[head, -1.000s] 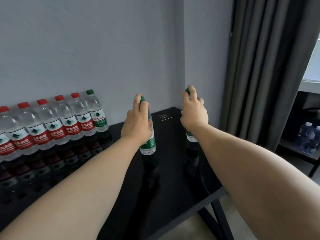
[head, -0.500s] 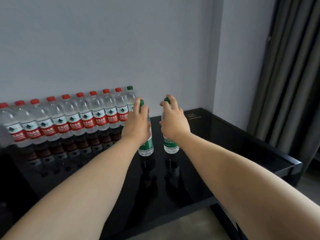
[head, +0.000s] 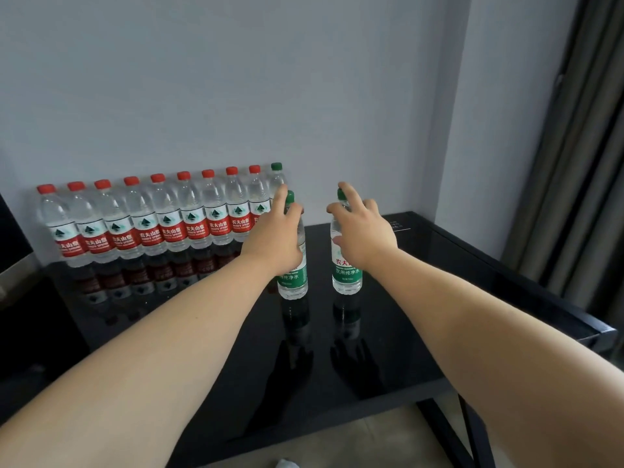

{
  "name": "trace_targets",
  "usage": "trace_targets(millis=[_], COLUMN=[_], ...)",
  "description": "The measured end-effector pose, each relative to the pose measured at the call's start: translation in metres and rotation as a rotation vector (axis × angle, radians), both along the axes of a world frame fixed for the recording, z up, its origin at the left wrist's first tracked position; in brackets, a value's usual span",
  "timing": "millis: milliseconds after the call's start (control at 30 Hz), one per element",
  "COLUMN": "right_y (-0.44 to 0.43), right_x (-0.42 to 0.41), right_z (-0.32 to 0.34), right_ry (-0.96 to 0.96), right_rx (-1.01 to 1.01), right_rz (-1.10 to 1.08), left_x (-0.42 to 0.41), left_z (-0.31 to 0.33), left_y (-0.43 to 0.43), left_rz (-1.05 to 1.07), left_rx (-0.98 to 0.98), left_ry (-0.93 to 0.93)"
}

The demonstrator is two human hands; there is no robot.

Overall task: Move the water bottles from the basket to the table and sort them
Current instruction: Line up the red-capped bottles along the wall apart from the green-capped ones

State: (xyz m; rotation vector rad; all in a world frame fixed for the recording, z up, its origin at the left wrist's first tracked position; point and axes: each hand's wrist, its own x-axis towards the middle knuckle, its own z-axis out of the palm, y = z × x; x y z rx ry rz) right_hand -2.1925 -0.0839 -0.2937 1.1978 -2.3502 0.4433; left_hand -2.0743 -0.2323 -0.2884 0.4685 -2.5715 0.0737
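Centrally, the left hand (head: 275, 238) curls round the upper body of the left green-capped bottle (head: 294, 280), while the right hand (head: 364, 235) lies over the neck of the right green-capped bottle (head: 347, 278) with fingers spread and nearly straight, index finger at the cap, not clamped. Both bottles stand upright and apart on the glossy black table (head: 439, 282). Behind, against the wall (head: 236, 79), runs a row of 9 red-capped bottles (head: 169, 217), closed at its right end by 1 further green-capped bottle (head: 277, 177); a grey curtain (head: 574, 163) hangs at far right.
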Motion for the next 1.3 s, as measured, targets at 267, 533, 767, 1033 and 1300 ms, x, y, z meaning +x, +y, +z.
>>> trace_targets(millis=[267, 533, 767, 1033, 1300], right_y=[0.002, -0.005, -0.011, -0.039, -0.076], right_x=[-0.002, 0.006, -0.009, -0.033, -0.067], right_z=[0.004, 0.001, -0.007, -0.009, -0.009], right_ry=[-0.048, -0.111, -0.124, -0.114, -0.119], right_rx=[0.040, 0.048, -0.042, -0.049, -0.065], right_rz=[0.006, -0.017, 0.046, 0.027, -0.001], left_x=[-0.004, 0.003, -0.008, -0.044, -0.090], left_z=[0.000, 0.007, 0.000, -0.002, -0.006], left_y=[-0.001, -0.006, -0.008, -0.029, -0.058], left_rz=[0.020, -0.016, -0.044, -0.046, -0.046], left_rx=[-0.060, -0.091, -0.039, -0.013, -0.039], left_ry=[0.030, -0.030, 0.036, 0.073, 0.092])
